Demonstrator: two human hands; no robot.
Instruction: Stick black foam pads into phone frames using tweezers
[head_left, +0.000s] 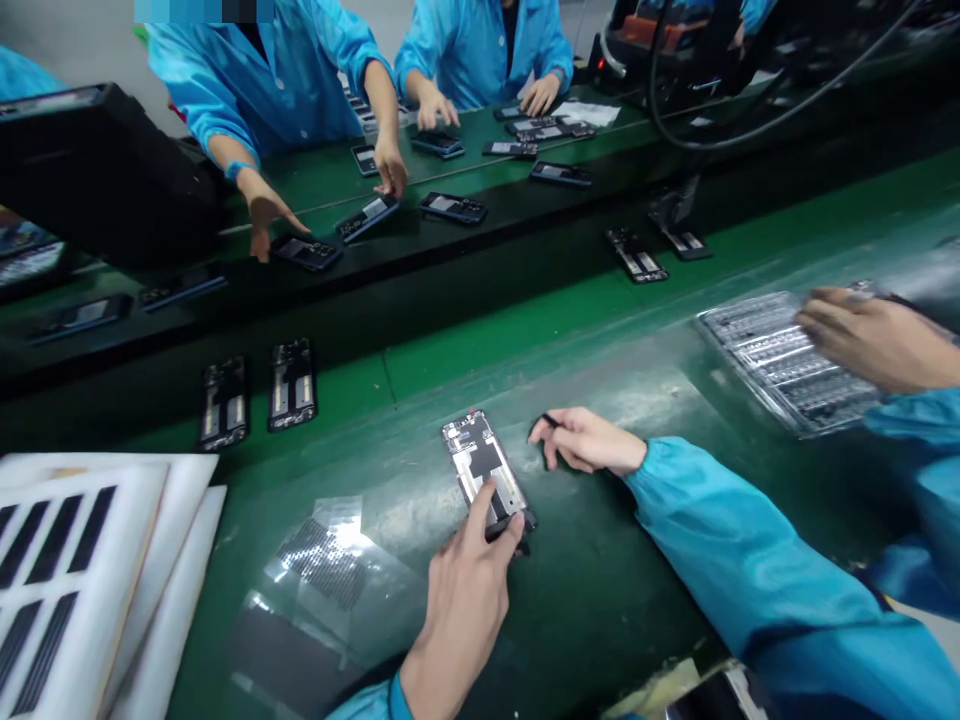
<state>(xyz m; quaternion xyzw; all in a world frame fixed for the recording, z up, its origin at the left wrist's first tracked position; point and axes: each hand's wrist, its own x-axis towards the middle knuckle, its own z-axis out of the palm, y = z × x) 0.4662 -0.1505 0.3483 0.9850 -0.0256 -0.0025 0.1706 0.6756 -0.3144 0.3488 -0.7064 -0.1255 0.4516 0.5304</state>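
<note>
An opened phone (480, 465) with its inner boards showing lies on the green table. My left hand (466, 590) holds its lower end, with the index finger on top and the thumb at the lower right edge. To the right of the phone, my right hand (592, 440) is raised slightly, fingers curled. A small black piece (550, 420) is pinched at its fingertips; its exact kind is unclear. Left of my left hand lie a clear sheet with rows of small dark pieces (322, 560) and a dark grey sheet (285, 655).
White foam trays with black strips (124, 590) are stacked at left. Opened phones (292, 385) lie along the far edge. A co-worker's hand (885, 340) is over a clear plastic tray (787, 365) at right. Across the dark ledge, other people in blue handle phones (367, 215).
</note>
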